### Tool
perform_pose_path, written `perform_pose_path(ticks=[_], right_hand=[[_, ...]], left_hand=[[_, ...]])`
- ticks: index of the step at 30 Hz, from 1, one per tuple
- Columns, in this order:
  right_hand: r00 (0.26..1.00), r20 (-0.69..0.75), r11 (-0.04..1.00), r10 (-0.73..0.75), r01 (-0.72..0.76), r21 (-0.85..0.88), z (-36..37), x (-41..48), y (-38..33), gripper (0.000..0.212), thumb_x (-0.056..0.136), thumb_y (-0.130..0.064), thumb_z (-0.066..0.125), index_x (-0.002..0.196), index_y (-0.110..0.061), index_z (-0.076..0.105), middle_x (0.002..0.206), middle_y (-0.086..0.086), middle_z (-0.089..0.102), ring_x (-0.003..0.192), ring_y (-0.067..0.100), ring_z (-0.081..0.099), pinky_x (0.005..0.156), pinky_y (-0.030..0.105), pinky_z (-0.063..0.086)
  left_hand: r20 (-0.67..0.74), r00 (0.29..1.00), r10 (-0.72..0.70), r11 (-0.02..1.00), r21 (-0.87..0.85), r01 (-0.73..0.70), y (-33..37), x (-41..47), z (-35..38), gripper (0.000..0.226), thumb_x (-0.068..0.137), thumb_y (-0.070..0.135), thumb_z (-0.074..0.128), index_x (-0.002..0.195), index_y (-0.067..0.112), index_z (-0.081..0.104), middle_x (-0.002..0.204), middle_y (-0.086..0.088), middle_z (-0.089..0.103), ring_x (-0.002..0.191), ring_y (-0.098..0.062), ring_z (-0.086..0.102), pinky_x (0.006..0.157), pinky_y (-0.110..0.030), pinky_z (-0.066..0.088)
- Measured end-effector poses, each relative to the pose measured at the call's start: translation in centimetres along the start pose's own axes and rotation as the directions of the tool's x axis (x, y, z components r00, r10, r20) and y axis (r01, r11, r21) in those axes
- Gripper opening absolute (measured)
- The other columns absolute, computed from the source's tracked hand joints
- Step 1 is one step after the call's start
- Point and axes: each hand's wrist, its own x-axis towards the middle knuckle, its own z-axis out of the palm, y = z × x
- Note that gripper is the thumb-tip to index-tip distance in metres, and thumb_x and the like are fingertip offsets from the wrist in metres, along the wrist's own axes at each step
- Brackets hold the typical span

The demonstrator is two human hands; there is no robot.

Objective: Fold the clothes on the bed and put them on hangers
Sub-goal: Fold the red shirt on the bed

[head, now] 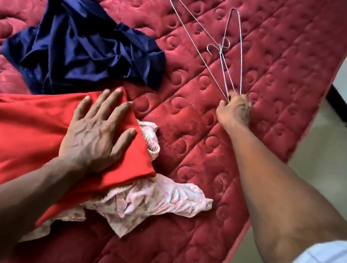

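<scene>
Two wire hangers (221, 48), perhaps a third among them, fan out from the right hand (234, 107), whose fingers curl tight round their near corners. Their long wires run up the bed (283, 69), away from the person. The red garment (16, 138) lies to the left, pressed under the left hand (95, 134), fingers spread flat, so I'd say the hangers must come leftward.

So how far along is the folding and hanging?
Early: nothing is on a hanger. The left hand lies flat on the red garment; the right hand grips the wire hangers at one end. The navy garment and pink cloth lie crumpled, unfolded.
</scene>
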Motion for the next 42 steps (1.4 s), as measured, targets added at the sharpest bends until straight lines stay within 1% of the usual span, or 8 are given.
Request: perform_pose_path(ticks=[6, 13, 20, 26, 31, 34, 39, 42], right_hand=[[0.992, -0.097, 0.994, 0.081, -0.073, 0.087, -1.2, -1.3, -1.0, 0.021, 0.087, -0.011, 0.055, 0.095, -0.018, 0.073, 0.107, 0.011, 0.074, 0.104, 0.033, 0.067, 0.088, 0.035, 0.052], [0.993, 0.112, 0.998, 0.041, -0.046, 0.046, -0.3, -2.0, 0.0, 0.029, 0.092, -0.035, 0.067, 0.119, -0.023, 0.064, 0.114, 0.004, 0.073, 0.117, 0.029, 0.063, 0.097, 0.035, 0.048], [0.988, -0.094, 0.967, 0.122, -0.097, 0.236, -1.0, -5.0, -2.1, 0.03, 0.086, -0.011, 0.05, 0.105, -0.023, 0.07, 0.11, 0.012, 0.072, 0.107, 0.034, 0.065, 0.096, 0.04, 0.052], [0.963, -0.089, 0.595, 0.253, -0.083, 0.799, -2.6, -14.1, -4.7, 0.03, 0.097, -0.007, 0.052, 0.096, -0.031, 0.069, 0.085, -0.005, 0.072, 0.064, 0.019, 0.075, 0.058, 0.034, 0.06], [0.929, 0.317, 0.222, 0.19, -0.356, 0.908, -2.4, -21.6, -5.6, 0.025, 0.101, 0.001, 0.053, 0.103, -0.015, 0.073, 0.085, 0.005, 0.07, 0.063, 0.016, 0.07, 0.054, 0.022, 0.053], [0.853, 0.511, 0.117, 0.104, -0.521, 0.846, -1.6, -24.1, -5.2, 0.025, 0.103, 0.001, 0.051, 0.11, -0.011, 0.072, 0.088, 0.003, 0.072, 0.059, 0.01, 0.067, 0.05, 0.016, 0.045], [0.735, 0.671, 0.253, -0.101, -0.633, 0.732, -0.9, -28.1, -5.5, 0.024, 0.101, 0.0, 0.056, 0.115, -0.008, 0.074, 0.088, 0.007, 0.073, 0.071, 0.017, 0.069, 0.055, 0.022, 0.051], [0.786, 0.617, 0.38, -0.03, -0.562, 0.735, -1.2, -28.8, -5.7, 0.013, 0.096, -0.009, 0.067, 0.102, -0.009, 0.078, 0.078, 0.009, 0.073, 0.07, 0.02, 0.066, 0.052, 0.023, 0.051]], left_hand=[[0.019, 1.0, -0.008, 1.0, 0.011, 0.008, -0.2, 0.2, 0.3, 0.069, 0.1, 0.061, 0.036, 0.16, 0.027, 0.036, 0.174, 0.0, 0.019, 0.161, -0.023, 0.017, 0.128, -0.052, 0.012], [0.014, 1.0, -0.015, 1.0, 0.019, 0.015, -0.2, 0.4, 0.3, 0.068, 0.099, 0.061, 0.037, 0.16, 0.03, 0.034, 0.175, 0.002, 0.017, 0.161, -0.021, 0.015, 0.129, -0.051, 0.012], [0.001, 1.0, -0.014, 1.0, 0.006, 0.014, -0.2, 0.3, 0.4, 0.067, 0.099, 0.062, 0.036, 0.159, 0.031, 0.034, 0.174, 0.002, 0.018, 0.161, -0.02, 0.014, 0.129, -0.051, 0.011], [0.029, 0.999, -0.033, 0.996, -0.08, 0.035, 0.1, 0.6, -0.4, 0.065, 0.098, 0.064, 0.037, 0.155, 0.033, 0.039, 0.172, 0.003, 0.024, 0.16, -0.019, 0.018, 0.129, -0.05, 0.012], [-0.108, 0.989, -0.098, 0.965, -0.252, 0.068, 2.4, -2.1, -3.4, 0.038, 0.1, 0.049, 0.05, 0.128, 0.026, 0.063, 0.13, 0.002, 0.061, 0.121, -0.026, 0.057, 0.104, -0.049, 0.042], [0.008, 0.974, -0.225, 0.77, -0.611, 0.183, 3.9, -5.1, -4.9, 0.032, 0.101, 0.052, 0.052, 0.119, 0.029, 0.067, 0.106, 0.011, 0.071, 0.097, -0.012, 0.069, 0.088, -0.039, 0.055], [0.392, 0.744, -0.541, 0.075, -0.859, 0.507, 4.8, -7.0, -4.9, 0.028, 0.108, 0.03, 0.057, 0.135, 0.025, 0.053, 0.106, -0.004, 0.076, 0.079, -0.017, 0.075, 0.07, -0.042, 0.062], [0.409, 0.725, -0.554, 0.193, -0.784, 0.59, 3.4, -8.0, -4.2, 0.031, 0.105, 0.027, 0.057, 0.135, 0.028, 0.052, 0.094, -0.006, 0.078, 0.073, -0.025, 0.076, 0.072, -0.054, 0.065]])
